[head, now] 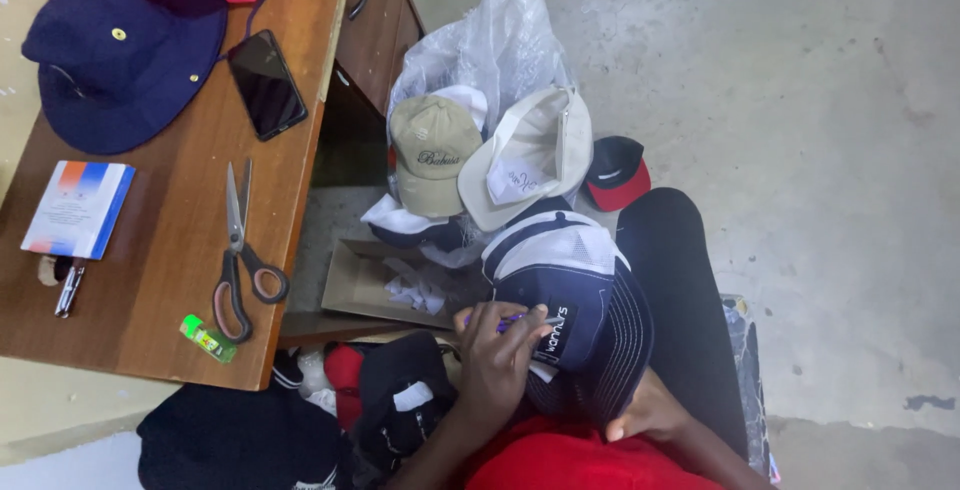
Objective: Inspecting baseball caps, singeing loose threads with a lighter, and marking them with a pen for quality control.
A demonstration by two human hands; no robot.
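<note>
Two beige caps, one (432, 153) beside the other (530, 155), are lying in one plastic bag (495, 40). One navy cap (575, 310) is resting on a lap. One pair of scissors (240, 260), one phone (266, 84), one navy hat (120, 60) and one booklet (78, 208) are lying on the desk (170, 280).

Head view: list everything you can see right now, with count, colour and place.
Mesh-backed cap: 1, navy and white, on the lap.
Purple tool: 1, against the cap.
Beige cap: 1, in the plastic bag.
Cream cap: 1, beside it.
Red-brimmed cap: 1, black, floor.
Bucket hat: 1, navy, on the wooden desk.
Phone: 1, black, desk.
Scissors: 1, brown handles, desk.
Booklet: 1, white, blue, orange, desk.
Green lighter: 1, desk edge.
Left hand: grips the tool.
Right hand: under the cap.
</note>
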